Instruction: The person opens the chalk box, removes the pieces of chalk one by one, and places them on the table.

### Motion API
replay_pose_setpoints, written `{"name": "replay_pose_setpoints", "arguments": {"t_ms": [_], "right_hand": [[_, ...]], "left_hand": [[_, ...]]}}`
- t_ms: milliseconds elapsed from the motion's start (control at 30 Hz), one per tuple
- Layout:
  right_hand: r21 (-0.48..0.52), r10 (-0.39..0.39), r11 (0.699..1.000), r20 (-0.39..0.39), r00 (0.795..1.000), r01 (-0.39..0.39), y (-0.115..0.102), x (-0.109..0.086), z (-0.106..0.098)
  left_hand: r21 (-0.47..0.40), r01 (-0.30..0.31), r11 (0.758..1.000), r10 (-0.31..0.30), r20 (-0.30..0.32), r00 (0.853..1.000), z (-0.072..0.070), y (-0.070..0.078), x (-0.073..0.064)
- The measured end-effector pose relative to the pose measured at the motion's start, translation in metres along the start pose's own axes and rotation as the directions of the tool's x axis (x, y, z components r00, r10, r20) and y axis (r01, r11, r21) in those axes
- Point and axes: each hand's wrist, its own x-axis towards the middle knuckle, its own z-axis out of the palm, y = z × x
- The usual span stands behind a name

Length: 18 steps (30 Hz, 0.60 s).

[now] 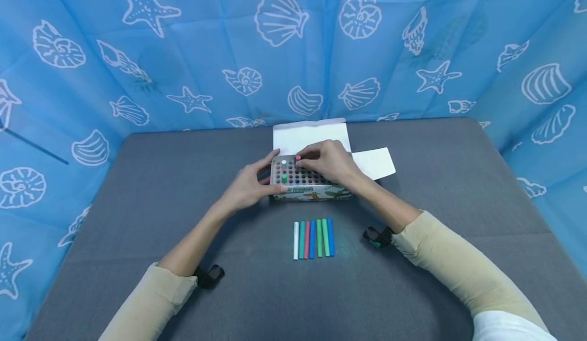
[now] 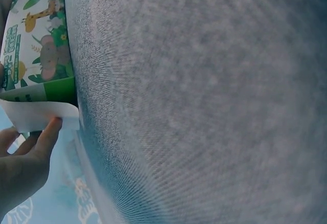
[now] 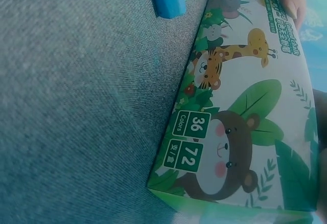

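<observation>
A cardboard box [image 1: 327, 194] printed with animals stands on the table, its top an insert with rows of round holes. My left hand [image 1: 245, 185] grips the box's left end, thumb at the front corner and index finger reaching to the back; in the left wrist view its fingers [image 2: 48, 137] touch a white side flap [image 2: 36, 115]. Over the insert, my right hand [image 1: 332, 160] pinches a red chalk stick [image 1: 298, 157] between thumb and fingers. A white chalk [image 1: 284, 163] and a green chalk [image 1: 284, 178] stick up from holes on the left.
Several chalk sticks [image 1: 319, 238] in white, teal, red, blue and green lie in a row in front of the box. The white lid [image 1: 302, 136] is folded back, and a right flap [image 1: 376, 162] sticks out. A blue curtain [image 1: 220, 35] hangs behind the grey table [image 1: 174, 218].
</observation>
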Motion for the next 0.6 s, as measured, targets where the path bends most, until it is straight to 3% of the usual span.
{"name": "replay_pose_setpoints", "arguments": {"t_ms": [400, 600], "right_hand": [[0.079, -0.122, 0.988, -0.094, 0.988, 0.13, -0.005, 0.0, -0.009], [0.155, -0.116, 0.979, -0.118, 0.986, 0.134, -0.009, -0.003, -0.018]], "left_hand": [[0.006, 0.007, 1.0, -0.007, -0.001, 1.0, -0.001, 0.001, 0.002], [-0.015, 0.007, 1.0, -0.007, -0.001, 1.0, 0.001, -0.001, 0.001]]}}
